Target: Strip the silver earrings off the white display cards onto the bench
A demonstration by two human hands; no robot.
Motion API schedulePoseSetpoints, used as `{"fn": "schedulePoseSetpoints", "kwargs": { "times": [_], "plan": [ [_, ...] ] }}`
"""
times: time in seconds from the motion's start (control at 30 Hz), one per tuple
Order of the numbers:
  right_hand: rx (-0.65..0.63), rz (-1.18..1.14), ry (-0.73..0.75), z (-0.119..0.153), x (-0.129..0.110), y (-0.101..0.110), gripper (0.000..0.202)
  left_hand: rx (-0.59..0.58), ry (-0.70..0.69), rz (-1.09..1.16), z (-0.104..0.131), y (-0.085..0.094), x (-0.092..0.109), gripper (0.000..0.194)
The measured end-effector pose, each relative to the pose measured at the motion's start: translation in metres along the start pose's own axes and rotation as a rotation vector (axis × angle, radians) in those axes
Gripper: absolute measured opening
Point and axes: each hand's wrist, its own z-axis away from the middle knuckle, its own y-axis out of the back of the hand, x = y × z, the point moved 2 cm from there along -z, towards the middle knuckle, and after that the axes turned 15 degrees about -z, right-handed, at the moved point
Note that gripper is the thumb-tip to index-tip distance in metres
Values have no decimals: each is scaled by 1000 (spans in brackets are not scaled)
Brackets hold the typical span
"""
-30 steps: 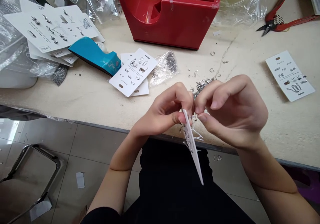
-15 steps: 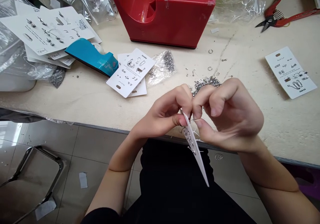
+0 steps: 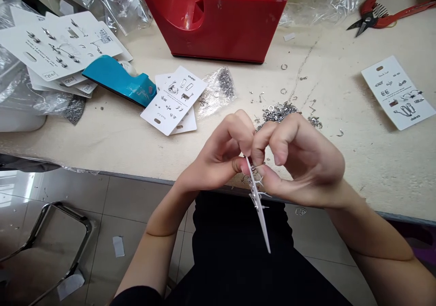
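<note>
My left hand [image 3: 225, 153] pinches the top end of a white earring card [image 3: 261, 222], which hangs edge-on over my lap. Small metal earrings and their posts stick out from both faces of the card. On its right side, my right hand [image 3: 299, 160] has thumb and forefinger pressed together at the card's upper part, on a tiny metal piece mostly hidden by the fingertips. Just beyond my hands lies a heap of small metal earring parts [image 3: 281, 111], partly covered by my fingers.
A red tape dispenser [image 3: 218, 28] stands at the back. Earring cards [image 3: 184, 87] lie beside a teal tape cutter [image 3: 119, 78] and a bag of metal bits [image 3: 223, 85]. More cards [image 3: 68, 47] are stacked left. Red-handled pliers [image 3: 371, 17] and a single card [image 3: 397, 97] lie right.
My right hand has moved slightly left, closer against the card. The card has turned more edge-on and its lower end has swung left. The view has shifted a little.
</note>
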Motion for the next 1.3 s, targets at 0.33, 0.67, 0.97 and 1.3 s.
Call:
{"fn": "schedulePoseSetpoints", "kwargs": {
  "times": [0.33,0.67,0.97,1.3],
  "plan": [
    [60,50,103,-1,-7,21,22,12,-192,-161,-6,9,-7,24],
    [51,578,-22,6,-22,42,7,367,-404,-867,-6,7,0,17],
    [927,54,149,55,-18,100,37,1022,391,-1068,40,91,0,14],
    [1330,173,-48,120,6,112,34,907,689,-828,44,94,-1,44]
  ]
}}
